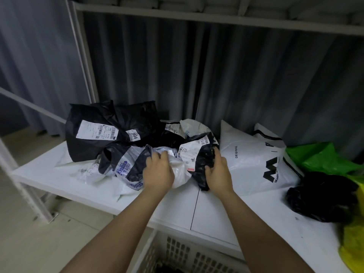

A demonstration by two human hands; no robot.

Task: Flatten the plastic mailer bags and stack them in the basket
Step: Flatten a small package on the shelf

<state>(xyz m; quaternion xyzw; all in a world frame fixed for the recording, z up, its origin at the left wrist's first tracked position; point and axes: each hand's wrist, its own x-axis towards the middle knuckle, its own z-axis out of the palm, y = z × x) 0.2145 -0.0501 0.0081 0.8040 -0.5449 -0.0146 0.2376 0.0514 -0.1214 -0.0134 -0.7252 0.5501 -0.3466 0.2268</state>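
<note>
A heap of crumpled mailer bags lies on the white table [206, 209]. At its back left sits a big black mailer [102, 134] with white labels. In front lies a white mailer [178, 170] with blue print, and to its right a crumpled black mailer [204, 160] with a white label. My left hand [157, 171] rests on the white mailer with its fingers curled into the plastic. My right hand [217, 171] grips the crumpled black mailer at its near right edge. The white slotted basket [177, 253] stands below the table's front edge, its inside mostly hidden.
A large white bag [254, 164] with black lettering lies to the right of the heap. Further right are a green bag [323, 158], a crumpled black bag [319, 198] and a yellow bag [352, 249]. Grey curtains hang behind; a white metal frame [82, 56] runs on the left and overhead.
</note>
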